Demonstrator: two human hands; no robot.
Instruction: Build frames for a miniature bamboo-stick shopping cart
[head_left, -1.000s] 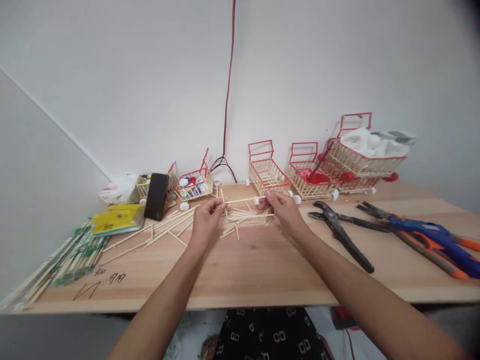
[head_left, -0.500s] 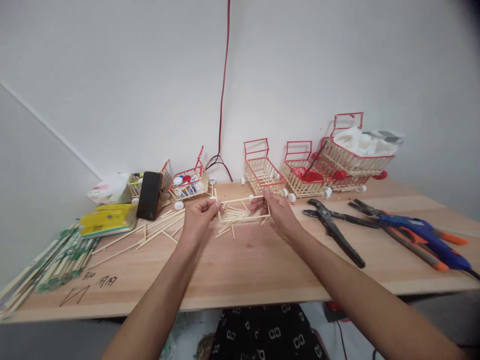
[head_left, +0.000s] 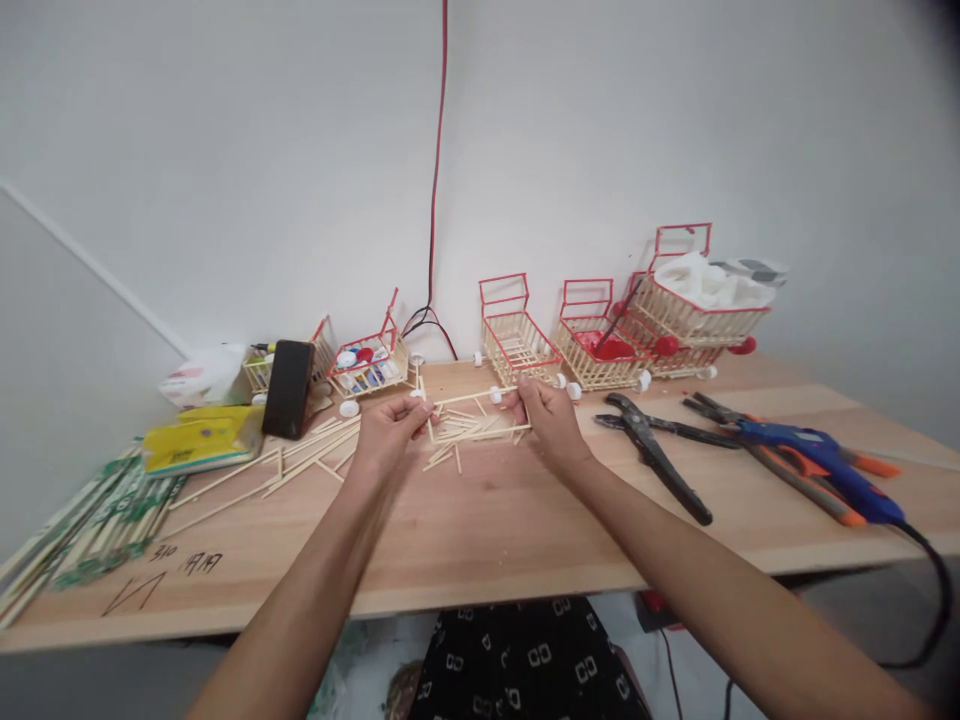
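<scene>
Between my two hands is a small rectangular frame of thin wooden sticks [head_left: 480, 434], raised over the table. My left hand [head_left: 391, 428] pinches its left end between thumb and fingers. At the opposite end my right hand [head_left: 546, 415] grips the frame, with the fingertips partly hidden behind it. Short cut sticks [head_left: 442, 458] lie loose on the wood just beneath and behind the frame. Just beyond my right hand stands a stick-built miniature shopping cart [head_left: 519, 340] with red-edged rims and white wheels.
More miniature carts line the wall, including one with bottle caps [head_left: 367, 370]. Pliers [head_left: 656, 455] and a blue glue gun [head_left: 817, 460] lie right. A phone [head_left: 288, 388], yellow packet [head_left: 202, 440] and skewer bundles [head_left: 112, 515] occupy the left of the table [head_left: 480, 560].
The whole view has shifted slightly, so things appear a little further left. Both hands keep their hold on the stick frame, with hardly any movement relative to the table.
</scene>
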